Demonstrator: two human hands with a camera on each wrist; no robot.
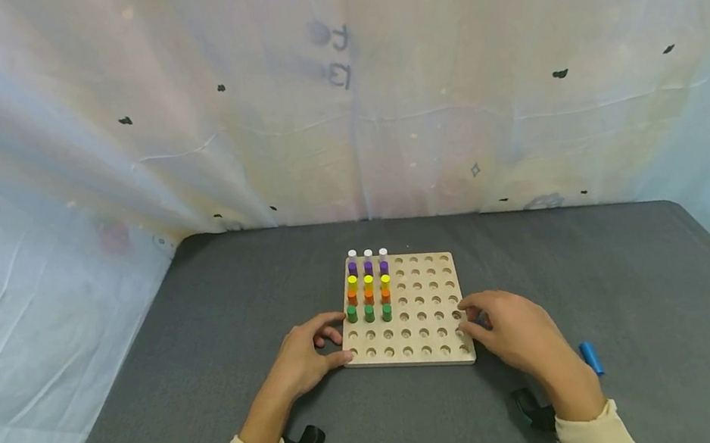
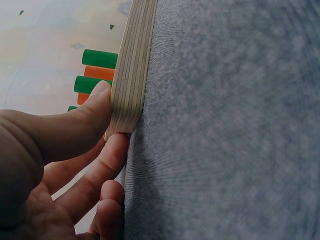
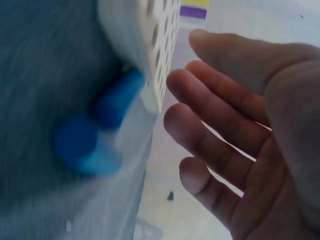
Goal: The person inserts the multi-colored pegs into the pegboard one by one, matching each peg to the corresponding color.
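Note:
A square wooden pegboard (image 1: 417,360) lies on the dark grey table. Short rows of white, purple, yellow, orange and green pegs (image 1: 369,313) stand in its left columns. My left hand (image 1: 300,358) grips the near left corner. In the left wrist view its thumb presses the pegboard (image 2: 132,60) beside a green peg (image 2: 100,58), with a finger against the side. At the right edge is my right hand (image 1: 515,324), fingers loosely bent. The right wrist view shows that hand (image 3: 235,125) holding nothing, its fingertips apart from the board.
A blue cylinder (image 1: 591,358) lies on the table beside my right wrist. Two blurred blue cylinders (image 3: 117,100) appear in the right wrist view, near the board. Pale patterned sheeting (image 1: 418,89) hangs behind the table (image 1: 234,285) and along its sides.

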